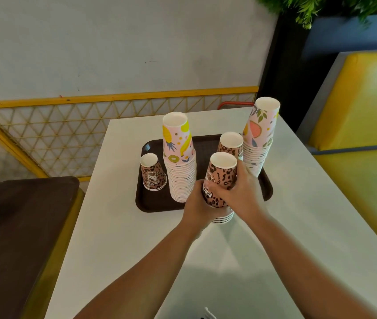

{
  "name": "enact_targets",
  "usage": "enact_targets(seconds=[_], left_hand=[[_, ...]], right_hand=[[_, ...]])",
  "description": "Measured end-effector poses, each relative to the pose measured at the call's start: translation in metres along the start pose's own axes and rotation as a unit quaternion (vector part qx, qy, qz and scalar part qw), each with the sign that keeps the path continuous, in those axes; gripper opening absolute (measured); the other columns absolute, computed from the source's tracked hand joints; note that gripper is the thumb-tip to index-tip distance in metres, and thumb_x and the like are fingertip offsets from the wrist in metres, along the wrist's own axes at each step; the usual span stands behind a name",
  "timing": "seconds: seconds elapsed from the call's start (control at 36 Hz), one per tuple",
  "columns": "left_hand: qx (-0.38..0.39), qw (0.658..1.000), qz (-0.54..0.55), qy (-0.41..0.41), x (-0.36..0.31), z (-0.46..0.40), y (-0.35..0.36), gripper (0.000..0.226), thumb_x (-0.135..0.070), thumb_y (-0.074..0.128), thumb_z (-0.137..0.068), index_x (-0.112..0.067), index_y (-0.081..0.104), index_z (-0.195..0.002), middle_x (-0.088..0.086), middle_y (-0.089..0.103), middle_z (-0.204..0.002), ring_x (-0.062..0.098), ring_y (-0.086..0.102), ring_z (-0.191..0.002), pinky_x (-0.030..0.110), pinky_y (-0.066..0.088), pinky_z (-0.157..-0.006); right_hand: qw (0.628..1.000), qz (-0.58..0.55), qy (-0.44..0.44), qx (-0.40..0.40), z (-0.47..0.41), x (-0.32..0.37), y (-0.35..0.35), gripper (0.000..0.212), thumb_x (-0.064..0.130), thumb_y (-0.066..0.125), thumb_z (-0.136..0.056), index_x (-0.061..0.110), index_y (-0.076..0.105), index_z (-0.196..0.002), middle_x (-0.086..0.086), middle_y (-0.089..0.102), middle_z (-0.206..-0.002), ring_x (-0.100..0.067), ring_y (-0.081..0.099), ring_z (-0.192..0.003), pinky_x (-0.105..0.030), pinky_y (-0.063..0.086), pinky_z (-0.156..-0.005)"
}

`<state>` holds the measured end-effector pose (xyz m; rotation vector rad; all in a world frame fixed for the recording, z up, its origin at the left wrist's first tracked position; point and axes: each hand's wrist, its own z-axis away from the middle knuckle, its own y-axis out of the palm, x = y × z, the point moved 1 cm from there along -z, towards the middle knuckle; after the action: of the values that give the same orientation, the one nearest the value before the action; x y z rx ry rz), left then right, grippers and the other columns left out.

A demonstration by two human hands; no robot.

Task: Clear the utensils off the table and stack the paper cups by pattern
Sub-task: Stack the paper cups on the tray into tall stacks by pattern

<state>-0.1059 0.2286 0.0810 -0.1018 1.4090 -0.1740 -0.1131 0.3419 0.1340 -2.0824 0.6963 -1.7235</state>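
Leopard-print paper, that's what we've got in both hands at centre frame: our left hand (198, 204) wraps its fingers round the lower part of a short leopard stack (221, 180), and our right hand (240, 192) curls round the same stack from the other side, both gripping firmly. The stack sits upside down at the near edge of the dark tray (153, 203) on the white table (114, 226). Behind it stands another leopard cup (230, 143). Left of centre rises a tall fruit-pattern stack (179, 162), with a small leopard cup (153, 172) beside it. Right of centre leans a second tall pink stack (260, 137).
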Motion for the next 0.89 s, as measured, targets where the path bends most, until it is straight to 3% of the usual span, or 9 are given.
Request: enact_targets(seconds=[0.14,0.31,0.42,0.58,0.72,0.83,0.89], left_hand=[[0.019,1.000,-0.014,0.011,0.002,-0.002,0.002,0.087,-0.013,0.090,-0.053,-0.025,0.045,-0.127,-0.010,0.064,-0.115,0.007,0.062,-0.105,0.030,0.053,-0.089],[0.015,0.999,-0.029,0.009,0.005,-0.001,-0.001,0.087,-0.014,0.091,-0.053,-0.022,0.047,-0.127,-0.008,0.063,-0.116,0.007,0.060,-0.106,0.028,0.049,-0.092],[0.005,0.999,-0.043,0.004,0.009,0.000,-0.004,0.086,-0.023,0.090,-0.047,-0.021,0.049,-0.123,-0.007,0.064,-0.115,0.011,0.060,-0.107,0.032,0.050,-0.094],[0.000,0.999,-0.038,-0.008,0.012,0.001,-0.010,0.080,-0.014,0.092,-0.052,-0.028,0.047,-0.117,-0.012,0.061,-0.108,0.009,0.058,-0.104,0.031,0.049,-0.094],[-0.005,0.999,-0.043,-0.013,0.009,0.002,-0.014,0.081,-0.014,0.091,-0.055,-0.023,0.047,-0.123,-0.010,0.060,-0.110,0.010,0.057,-0.106,0.032,0.049,-0.096],[-0.008,0.999,-0.049,-0.010,0.008,0.003,-0.017,0.081,-0.014,0.090,-0.056,-0.020,0.047,-0.125,-0.011,0.058,-0.108,0.008,0.055,-0.103,0.028,0.048,-0.093],[-0.011,0.999,-0.050,-0.009,0.007,0.004,-0.018,0.082,-0.013,0.090,-0.056,-0.019,0.047,-0.125,-0.011,0.058,-0.108,0.009,0.056,-0.103,0.029,0.048,-0.094]], right_hand=[[1.000,-0.020,0.006,-0.012,-0.004,-0.001,-0.006,0.071,0.035,0.079,-0.068,0.018,0.046,-0.129,0.005,0.062,-0.114,-0.007,0.057,-0.103,-0.018,0.043,-0.082],[0.998,-0.047,-0.015,-0.035,-0.012,0.008,-0.017,0.061,0.031,0.076,-0.072,0.025,0.048,-0.125,0.020,0.055,-0.095,0.006,0.052,-0.086,0.000,0.035,-0.067],[0.994,-0.083,-0.038,-0.054,-0.025,0.024,-0.028,0.060,0.035,0.075,-0.069,0.021,0.048,-0.121,0.010,0.060,-0.103,-0.002,0.057,-0.095,-0.016,0.048,-0.079],[0.979,-0.135,-0.073,-0.136,-0.052,0.052,-0.049,0.060,0.049,0.072,-0.065,0.032,0.045,-0.116,0.016,0.058,-0.108,0.000,0.057,-0.103,-0.020,0.049,-0.085],[0.973,-0.089,-0.086,-0.196,-0.071,0.053,-0.050,0.066,0.040,0.075,-0.071,0.016,0.047,-0.126,0.016,0.051,-0.108,0.000,0.052,-0.102,-0.010,0.043,-0.082],[0.978,-0.068,-0.070,-0.184,-0.079,0.036,-0.037,0.068,0.041,0.075,-0.069,0.013,0.047,-0.124,0.003,0.056,-0.113,-0.014,0.054,-0.108,-0.036,0.049,-0.092],[0.982,-0.054,-0.060,-0.174,-0.079,0.027,-0.031,0.068,0.037,0.076,-0.070,0.011,0.047,-0.125,-0.003,0.058,-0.117,-0.016,0.054,-0.110,-0.037,0.049,-0.092]])
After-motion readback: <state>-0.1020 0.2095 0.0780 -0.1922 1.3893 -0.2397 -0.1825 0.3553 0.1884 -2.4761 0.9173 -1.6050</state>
